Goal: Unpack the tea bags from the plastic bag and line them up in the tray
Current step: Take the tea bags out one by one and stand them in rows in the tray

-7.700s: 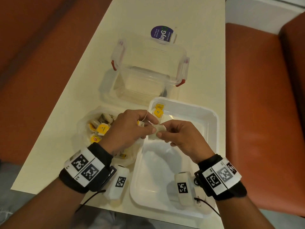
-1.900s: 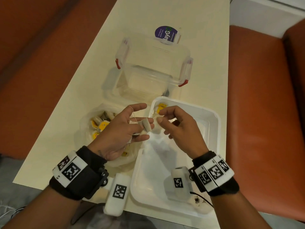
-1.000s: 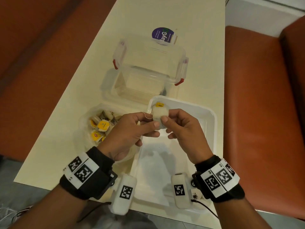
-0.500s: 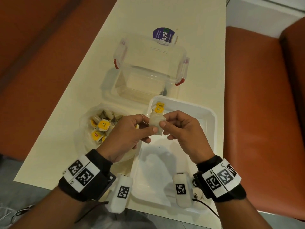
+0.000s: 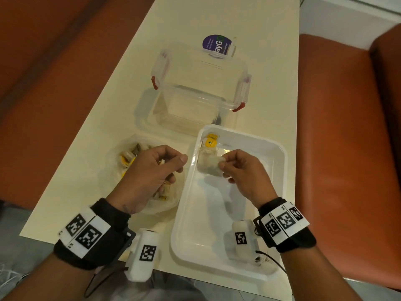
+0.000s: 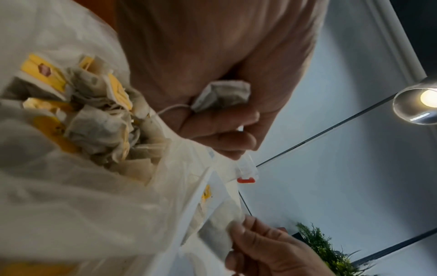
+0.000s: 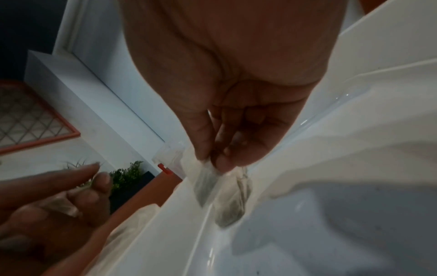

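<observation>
My right hand [image 5: 223, 165] pinches a white tea bag [image 5: 208, 165] by its corner, low over the far left corner of the white tray [image 5: 249, 136]. Its yellow tag [image 5: 211, 142] lies in that corner. In the right wrist view the tea bag [image 7: 208, 184] hangs from my thumb and finger against the tray wall [image 7: 354, 149]. My left hand [image 5: 173, 165] hovers over the open plastic bag [image 5: 115, 170], which holds several tea bags [image 6: 94, 115]. Its curled fingers hold a second tea bag [image 6: 222, 97] with a string.
An open clear plastic container [image 5: 199, 88] with red clips stands just beyond the tray, a purple label [image 5: 217, 45] behind it. The cream table [image 5: 86, 170] is narrow, with orange bench seats [image 5: 347, 148] on both sides. The tray's near half holds only wrist-camera shadows.
Half a second ago both hands met on one tea bag above the tray's edge. They have parted: the right hand keeps that tea bag over the tray corner, the left has drawn back over the plastic bag.
</observation>
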